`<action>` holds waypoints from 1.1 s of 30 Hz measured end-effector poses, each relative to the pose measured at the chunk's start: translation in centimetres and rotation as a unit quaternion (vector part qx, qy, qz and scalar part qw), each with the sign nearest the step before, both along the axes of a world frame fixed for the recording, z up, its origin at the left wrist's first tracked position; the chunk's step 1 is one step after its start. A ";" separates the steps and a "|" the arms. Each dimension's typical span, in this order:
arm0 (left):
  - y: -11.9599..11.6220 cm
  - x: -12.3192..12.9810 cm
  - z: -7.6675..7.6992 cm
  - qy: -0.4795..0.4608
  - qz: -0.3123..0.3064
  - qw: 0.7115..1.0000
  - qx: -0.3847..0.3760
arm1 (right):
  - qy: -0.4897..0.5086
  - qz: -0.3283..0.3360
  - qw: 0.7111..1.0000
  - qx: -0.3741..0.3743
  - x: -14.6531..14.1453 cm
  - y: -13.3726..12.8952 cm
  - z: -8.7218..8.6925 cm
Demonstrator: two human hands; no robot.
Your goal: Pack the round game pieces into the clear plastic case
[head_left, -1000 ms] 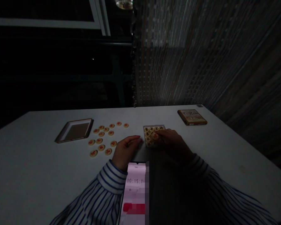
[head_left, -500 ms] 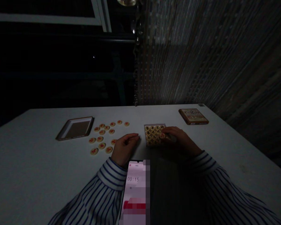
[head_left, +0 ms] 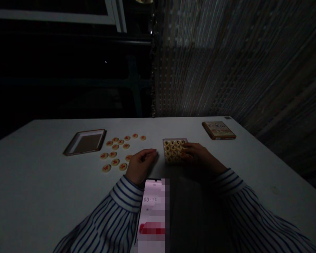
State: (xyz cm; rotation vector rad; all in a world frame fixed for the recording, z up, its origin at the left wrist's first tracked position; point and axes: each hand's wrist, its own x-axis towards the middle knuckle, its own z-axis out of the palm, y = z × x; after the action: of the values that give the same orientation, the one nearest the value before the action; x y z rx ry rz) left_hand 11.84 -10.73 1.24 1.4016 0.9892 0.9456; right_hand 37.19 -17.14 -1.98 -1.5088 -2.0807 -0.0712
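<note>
An open box point(head_left: 163, 151) on the table holds rows of round xiangqi pieces, mostly black-marked. My right hand point(head_left: 201, 156) reaches over its right side, fingers bent down onto a red-marked xiangqi piece point(head_left: 183, 154) among the black ones. Its fingertips are partly in shadow. To the left of the box, my left hand point(head_left: 140, 165) rests on its side on the table, loosely bent, thumb and forefinger slightly apart, with nothing visible in it. Several loose red-marked xiangqi pieces point(head_left: 115, 162) lie scattered beyond and left of that hand.
A shallow lid or tray point(head_left: 65, 153) lies at the left of the white table point(head_left: 55, 189). At the back right is a closed printed box point(head_left: 219, 130). A lit phone point(head_left: 150, 207) showing a timer sits between my forearms. A bead curtain point(head_left: 189, 70) hangs behind the table.
The red-marked piece under my right fingers sits lower and is more covered by them. My left hand stays in place. The view has shifted slightly.
</note>
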 end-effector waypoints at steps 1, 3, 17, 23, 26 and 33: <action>0.0 0.0 0.1 -0.001 0.001 1.000 -0.002 | 0.001 0.002 1.000 -0.001 0.1 0.0 -0.1; -0.1 0.0 0.1 -0.001 0.002 1.000 -0.005 | 0.007 0.007 1.000 0.002 0.1 0.0 -0.3; -0.2 0.0 0.2 0.018 -0.004 1.000 0.019 | -0.004 0.022 1.000 -0.010 0.2 0.2 -0.3; -0.2 0.0 0.3 0.017 -0.008 1.000 0.018 | -0.017 0.017 1.000 -0.007 -0.2 0.1 0.4; -0.2 0.0 0.3 0.014 -0.005 1.000 0.011 | -0.023 0.014 1.000 -0.004 -0.3 0.2 0.7; -0.3 0.1 0.4 0.022 -0.004 1.000 0.003 | -0.030 0.000 1.000 0.005 -0.4 0.4 0.4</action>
State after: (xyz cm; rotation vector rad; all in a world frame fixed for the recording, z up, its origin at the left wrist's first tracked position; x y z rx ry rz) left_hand 11.91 -11.05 1.64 1.4361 1.0131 0.9151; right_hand 36.78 -16.75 -1.61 -1.5177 -2.1257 -0.1273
